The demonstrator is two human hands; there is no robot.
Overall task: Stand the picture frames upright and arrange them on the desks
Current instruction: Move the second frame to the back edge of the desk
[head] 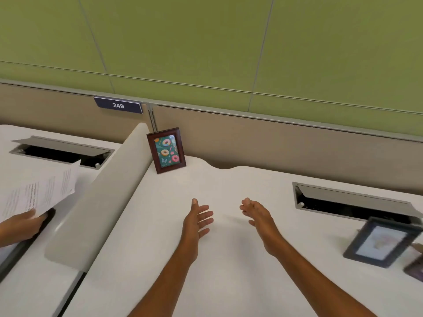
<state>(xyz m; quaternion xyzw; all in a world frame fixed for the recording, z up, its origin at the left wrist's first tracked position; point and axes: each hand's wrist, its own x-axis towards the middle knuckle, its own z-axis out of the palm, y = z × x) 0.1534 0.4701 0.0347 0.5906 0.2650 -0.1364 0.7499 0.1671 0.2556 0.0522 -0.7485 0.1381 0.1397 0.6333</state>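
A brown wooden picture frame [166, 150] with a doughnut print stands upright in the far left corner of the white desk [206, 259], against the partition. My left hand [197, 220] and my right hand [256, 215] hover over the middle of the desk, both with fingers spread and nothing in them, well short of that frame. At the right edge a dark blue frame [381, 242] stands tilted and blurred, held by another person's fingers [417, 248]. The corner of one more dark frame [414, 269] shows beneath it.
A rounded white divider [100, 197] separates this desk from the left one, where another person's hand [19, 226] holds printed sheets [41, 191]. Open cable hatches [352, 203] [61, 152] sit in both desks. A tan partition with a 249 label [118, 105] backs them.
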